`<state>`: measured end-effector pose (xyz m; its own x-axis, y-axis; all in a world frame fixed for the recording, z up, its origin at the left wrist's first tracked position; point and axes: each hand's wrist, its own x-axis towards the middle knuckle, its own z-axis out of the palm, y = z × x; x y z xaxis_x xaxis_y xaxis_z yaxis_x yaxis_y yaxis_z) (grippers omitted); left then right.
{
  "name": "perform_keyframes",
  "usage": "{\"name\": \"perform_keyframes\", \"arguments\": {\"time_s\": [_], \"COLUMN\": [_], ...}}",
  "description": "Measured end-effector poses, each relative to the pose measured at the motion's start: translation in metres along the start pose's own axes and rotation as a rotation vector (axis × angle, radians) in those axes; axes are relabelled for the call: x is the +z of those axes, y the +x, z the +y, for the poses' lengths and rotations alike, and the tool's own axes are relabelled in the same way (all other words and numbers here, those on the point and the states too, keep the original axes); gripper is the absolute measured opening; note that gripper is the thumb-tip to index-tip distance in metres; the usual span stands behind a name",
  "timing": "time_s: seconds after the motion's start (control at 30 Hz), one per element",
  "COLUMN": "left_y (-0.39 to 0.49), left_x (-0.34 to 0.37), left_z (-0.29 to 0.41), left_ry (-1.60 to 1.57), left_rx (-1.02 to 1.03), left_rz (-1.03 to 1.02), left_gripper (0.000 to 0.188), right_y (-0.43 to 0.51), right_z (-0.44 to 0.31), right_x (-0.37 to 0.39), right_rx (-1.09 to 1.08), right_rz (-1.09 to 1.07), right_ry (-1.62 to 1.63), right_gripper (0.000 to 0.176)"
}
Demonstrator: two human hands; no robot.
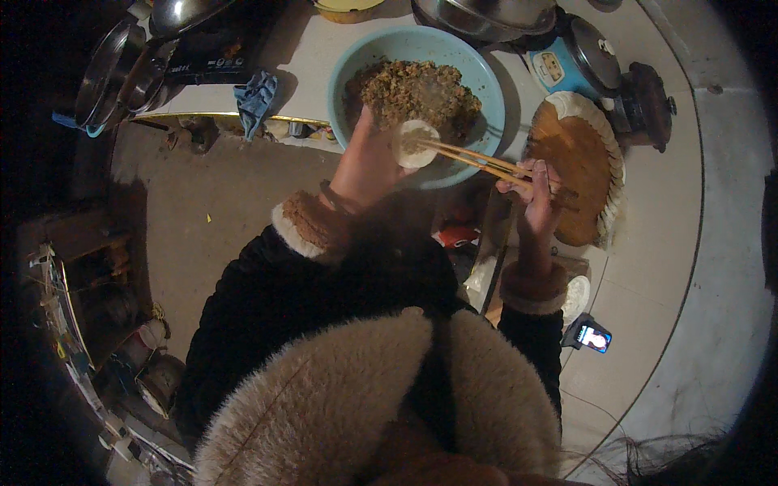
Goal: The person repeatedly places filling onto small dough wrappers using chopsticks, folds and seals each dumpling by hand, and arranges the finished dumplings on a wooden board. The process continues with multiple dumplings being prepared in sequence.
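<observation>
My left hand (pixel 364 167) holds a round, pale dough wrapper (pixel 418 159) in front of the near rim of a light-blue basin (pixel 495 82). On the wrapper lies a small smear of filling. My right hand (pixel 538 188) grips a pair of wooden chopsticks (pixel 477 161), whose tips rest on the wrapper's middle. Chopped brown-green filling (pixel 419 91) is heaped inside the basin. To the right, beneath and beyond my right hand, lies a round brown board (pixel 577 152) with a row of white dumplings (pixel 614 188) along its far and right edge.
Beyond the board stand a blue rice cooker (pixel 562 64) and a dark lidded pot (pixel 647 106). A blue cloth (pixel 255 103) hangs over the counter edge, near metal pans (pixel 109 76). A white bowl of flour-like powder (pixel 576 297) and a lit phone (pixel 594 338) sit by my right sleeve.
</observation>
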<state>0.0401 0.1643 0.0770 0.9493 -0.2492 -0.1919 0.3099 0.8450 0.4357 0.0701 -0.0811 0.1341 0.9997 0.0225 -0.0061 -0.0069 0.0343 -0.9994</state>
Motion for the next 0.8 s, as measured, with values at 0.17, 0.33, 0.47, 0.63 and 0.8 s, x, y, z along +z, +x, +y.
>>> {"name": "perform_keyframes", "arguments": {"time_s": [0.17,0.33,0.47,0.63,0.8], "left_y": [-0.005,-0.007,-0.006,-0.002,-0.002], "left_x": [0.006,0.006,0.006,0.002,0.005], "left_z": [0.004,0.005,0.006,-0.001,0.001], "left_ry": [-0.161,-0.169,-0.020,-0.072,-0.125], "left_rx": [-0.030,-0.021,-0.038,-0.015,-0.013], "left_rz": [0.003,-0.010,-0.024,0.051,0.034], "left_gripper": [0.086,0.086,0.092,0.091,0.090], "right_y": [0.006,0.009,0.014,0.008,0.008], "right_z": [0.007,0.007,0.010,0.007,0.018], "right_x": [-0.006,-0.007,-0.010,-0.001,-0.004], "right_rx": [-0.033,0.024,0.017,-0.013,0.007], "right_rz": [-0.020,0.004,-0.012,-0.010,-0.056], "right_ry": [0.001,0.044,0.027,0.010,0.025], "right_gripper": [0.037,0.037,0.038,0.037,0.034]}}
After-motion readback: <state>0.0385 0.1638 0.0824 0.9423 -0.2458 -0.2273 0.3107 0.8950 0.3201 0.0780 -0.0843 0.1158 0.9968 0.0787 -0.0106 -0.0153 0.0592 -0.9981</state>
